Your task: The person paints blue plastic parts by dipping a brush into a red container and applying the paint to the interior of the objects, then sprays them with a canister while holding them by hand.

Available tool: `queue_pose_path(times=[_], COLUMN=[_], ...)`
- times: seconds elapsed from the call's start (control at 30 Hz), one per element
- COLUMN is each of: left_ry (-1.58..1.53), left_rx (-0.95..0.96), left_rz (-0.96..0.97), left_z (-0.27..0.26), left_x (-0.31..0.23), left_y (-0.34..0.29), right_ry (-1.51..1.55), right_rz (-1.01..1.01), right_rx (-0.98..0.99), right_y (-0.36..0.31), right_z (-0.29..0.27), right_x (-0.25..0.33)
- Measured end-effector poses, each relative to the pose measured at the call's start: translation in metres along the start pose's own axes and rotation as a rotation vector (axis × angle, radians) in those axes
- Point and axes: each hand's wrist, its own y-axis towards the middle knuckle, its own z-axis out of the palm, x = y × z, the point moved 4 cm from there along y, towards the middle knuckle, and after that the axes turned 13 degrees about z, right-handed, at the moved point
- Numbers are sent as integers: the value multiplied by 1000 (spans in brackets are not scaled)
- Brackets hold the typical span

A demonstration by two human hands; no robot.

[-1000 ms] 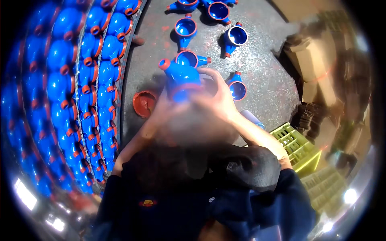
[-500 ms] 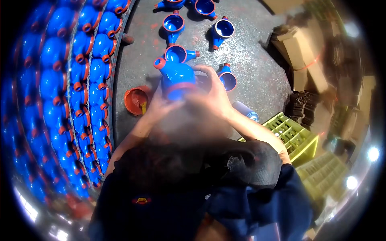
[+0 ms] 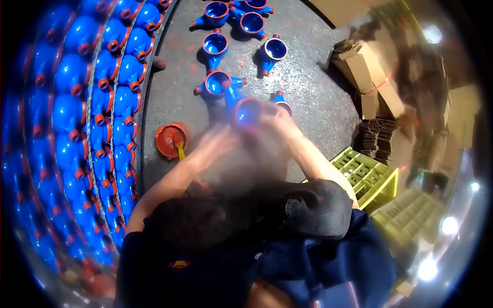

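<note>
A blue valve body (image 3: 242, 114) with a round open bowl, a red rim and a tapering neck is in front of me, smeared by motion. My right hand (image 3: 281, 124) has its fingers at the right side of the rim and grips it. My left hand (image 3: 215, 148) is just left of and below the bowl; its blurred fingers do not show whether they touch it. Right behind the held piece stands a similar blue valve body (image 3: 216, 82) with its red-rimmed bowl facing up. Another one (image 3: 280, 102) is partly hidden behind my right hand.
Several more blue bodies (image 3: 214, 43) stand farther back on the grey worktop (image 3: 308, 77). A red paint pot (image 3: 163, 139) holds a yellow-handled tool. Stacked rows of blue bodies (image 3: 69, 110) rise at left. A yellow-green crate (image 3: 367, 174) and folded cardboard (image 3: 380, 77) lie at right.
The held valve body has tipped over, so its bowl now faces up and its neck points away. My left hand has shifted down from it. The view has shifted slightly.
</note>
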Motion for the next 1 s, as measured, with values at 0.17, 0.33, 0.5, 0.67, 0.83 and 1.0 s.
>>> queue_pose_path(times=[0.17, 0.33, 0.5, 0.67, 0.83, 1.0], left_ry=[1112, 830, 3, -329, -22, -3], left_rx=[-94, -332, -308, -555, -388, -88], left_rz=[634, 440, -188, 103, 253, 446], left_z=[-25, -72, -28, -34, -27, -17], left_x=[-75, -135, -45, -7, -30, -78], left_y=[43, 80, 73, 135, 106, 33], right_ry=[-54, 154, 372, 456, -68, -437], right_rz=[-227, -286, -198, 9, -285, -924], right_rx=[-224, -373, -489, -534, -942, -887], right_y=[-8, 4, 46, 87, 42, -10], right_z=[-61, -135, -196, -240, -225, -113], right_x=[54, 75, 44, -3, 40, 106])
